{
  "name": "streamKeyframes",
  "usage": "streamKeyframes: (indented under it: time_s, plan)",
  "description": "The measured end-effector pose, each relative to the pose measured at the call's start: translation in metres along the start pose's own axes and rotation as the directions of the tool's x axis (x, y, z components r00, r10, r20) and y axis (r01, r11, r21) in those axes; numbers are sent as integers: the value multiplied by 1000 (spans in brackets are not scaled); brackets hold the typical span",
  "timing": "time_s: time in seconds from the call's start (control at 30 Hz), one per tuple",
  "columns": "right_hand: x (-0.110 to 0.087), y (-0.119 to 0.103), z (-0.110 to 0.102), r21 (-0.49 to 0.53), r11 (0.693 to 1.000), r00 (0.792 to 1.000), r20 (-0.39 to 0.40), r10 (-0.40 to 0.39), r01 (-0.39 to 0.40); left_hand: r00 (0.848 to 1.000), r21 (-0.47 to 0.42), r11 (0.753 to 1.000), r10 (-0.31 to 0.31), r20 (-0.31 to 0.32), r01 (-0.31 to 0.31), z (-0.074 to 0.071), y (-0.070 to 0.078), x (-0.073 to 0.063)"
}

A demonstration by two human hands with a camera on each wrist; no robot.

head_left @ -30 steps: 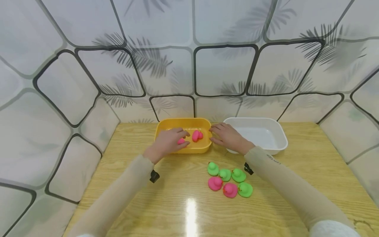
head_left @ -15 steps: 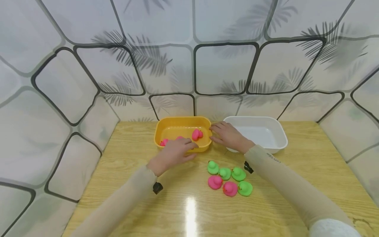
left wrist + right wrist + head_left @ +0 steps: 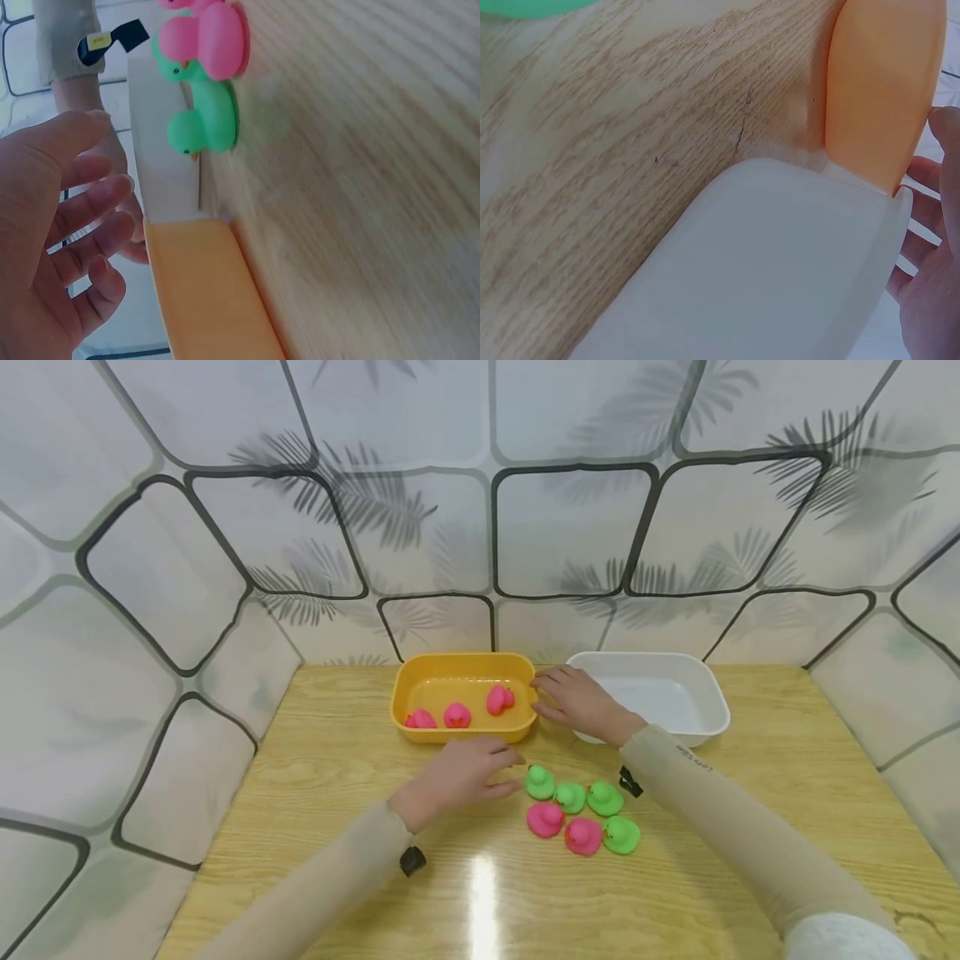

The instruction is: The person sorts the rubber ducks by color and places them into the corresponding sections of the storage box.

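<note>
My left hand (image 3: 461, 779) hovers in front of the orange tub, fingers loosely spread and holding nothing. Just right of its fingertips, a green rubber duck (image 3: 539, 782) heads a cluster of several ducks on the table. Two pink rubber ducks (image 3: 545, 819) belong to that cluster; the rest are green. Inside the orange tub (image 3: 427, 664) lie three more pink ducks (image 3: 457, 716), one on its side. My right hand (image 3: 581, 702) reaches over the white tub's left end, its fingertips right at the orange tub's right rim. In the right wrist view its fingers (image 3: 925, 172) look relaxed.
The white tub (image 3: 678, 697) stands close beside the orange one at the table's back edge. A patterned wall covering (image 3: 570, 535) rises behind both. Glare falls on the wooden table (image 3: 330, 760) near the front.
My left hand has come out of the orange tub and moved right and toward me, uncovering the pink ducks inside. My right hand stays at the rim.
</note>
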State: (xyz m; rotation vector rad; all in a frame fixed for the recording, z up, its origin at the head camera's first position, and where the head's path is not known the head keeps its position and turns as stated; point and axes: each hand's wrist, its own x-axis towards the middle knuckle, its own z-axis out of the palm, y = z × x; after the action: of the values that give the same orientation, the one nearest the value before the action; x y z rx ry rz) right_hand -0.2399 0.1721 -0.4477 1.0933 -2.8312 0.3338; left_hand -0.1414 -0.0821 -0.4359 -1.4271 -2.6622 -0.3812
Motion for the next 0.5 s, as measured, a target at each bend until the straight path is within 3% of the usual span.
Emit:
streamKeyframes:
  time_s: [0.13, 0.33, 0.5]
  plan:
    - [0, 1, 1, -3, 1000, 1000, -4, -4, 4, 999, -1, 1000, 11, 36, -11, 6, 8, 0]
    - [1, 1, -1, 2, 1000, 1000, -12, -15, 15, 997, 18, 997, 69, 24, -69, 16, 21, 1]
    - [1, 0, -3, 12, 1000, 1000, 1, -7, 7, 996, 14, 998, 62, 62, -63, 24, 29, 2]
